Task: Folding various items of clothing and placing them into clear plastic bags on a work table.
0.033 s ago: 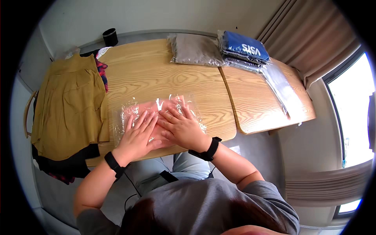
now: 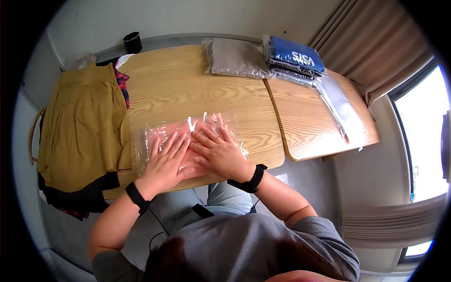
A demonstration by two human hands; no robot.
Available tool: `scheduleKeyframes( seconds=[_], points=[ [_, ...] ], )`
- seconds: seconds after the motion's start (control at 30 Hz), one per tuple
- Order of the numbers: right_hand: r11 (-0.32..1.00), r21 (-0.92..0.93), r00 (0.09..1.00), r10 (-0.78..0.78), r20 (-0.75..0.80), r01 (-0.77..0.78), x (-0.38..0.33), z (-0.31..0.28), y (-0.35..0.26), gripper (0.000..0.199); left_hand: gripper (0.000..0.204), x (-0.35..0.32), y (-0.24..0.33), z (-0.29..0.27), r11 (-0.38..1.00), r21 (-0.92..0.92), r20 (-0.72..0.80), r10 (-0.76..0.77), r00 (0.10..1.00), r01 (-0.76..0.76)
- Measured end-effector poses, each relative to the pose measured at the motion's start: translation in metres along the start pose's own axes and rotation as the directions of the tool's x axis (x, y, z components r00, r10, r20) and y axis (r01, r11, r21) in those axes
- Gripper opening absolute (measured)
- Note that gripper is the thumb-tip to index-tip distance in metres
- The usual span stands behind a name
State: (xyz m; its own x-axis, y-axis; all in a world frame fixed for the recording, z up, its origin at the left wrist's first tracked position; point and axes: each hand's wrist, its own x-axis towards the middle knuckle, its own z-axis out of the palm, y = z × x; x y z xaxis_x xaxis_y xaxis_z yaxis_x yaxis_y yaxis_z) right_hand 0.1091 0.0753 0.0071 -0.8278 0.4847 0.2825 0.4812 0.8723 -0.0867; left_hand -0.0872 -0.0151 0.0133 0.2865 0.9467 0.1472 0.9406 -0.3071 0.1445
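A folded pink garment (image 2: 178, 127) lies inside a clear plastic bag (image 2: 143, 146) at the table's near edge. Both my palms press down flat on the bag's top. My left hand (image 2: 162, 164) covers its left middle, fingers stretched out and pointing away from me. On the right half rests my right hand (image 2: 221, 154), its fingers spread and angled toward the left. The two hands nearly meet at the fingertips. Shiny creases run along the plastic's far and side edges. Part of the garment is hidden beneath my hands.
Mustard-coloured clothing (image 2: 84, 131) is piled over a chair on the left. At the far side of the wooden table (image 2: 188, 94) lie a bagged grey-brown garment (image 2: 235, 57) and stacked bagged garments, blue on top (image 2: 293, 54). Flat clear bags (image 2: 342, 109) lie at right. A black bin (image 2: 133, 43) stands behind.
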Motion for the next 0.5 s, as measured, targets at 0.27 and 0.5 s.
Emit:
scheduleKeyframes(
  seconds=[0.27,0.5],
  points=[
    [1.000,0.029,1.000,0.007,0.024,-0.007,0.002,0.000,0.008,0.044,0.075,0.014,0.000,0.002,1.000,-0.007,0.040,-0.012,0.999,0.012],
    [0.998,0.054,0.998,0.010,0.058,-0.013,0.005,0.005,0.007,0.045,0.077,0.014,0.000,0.002,0.999,-0.033,0.088,-0.038,0.995,0.041]
  ],
)
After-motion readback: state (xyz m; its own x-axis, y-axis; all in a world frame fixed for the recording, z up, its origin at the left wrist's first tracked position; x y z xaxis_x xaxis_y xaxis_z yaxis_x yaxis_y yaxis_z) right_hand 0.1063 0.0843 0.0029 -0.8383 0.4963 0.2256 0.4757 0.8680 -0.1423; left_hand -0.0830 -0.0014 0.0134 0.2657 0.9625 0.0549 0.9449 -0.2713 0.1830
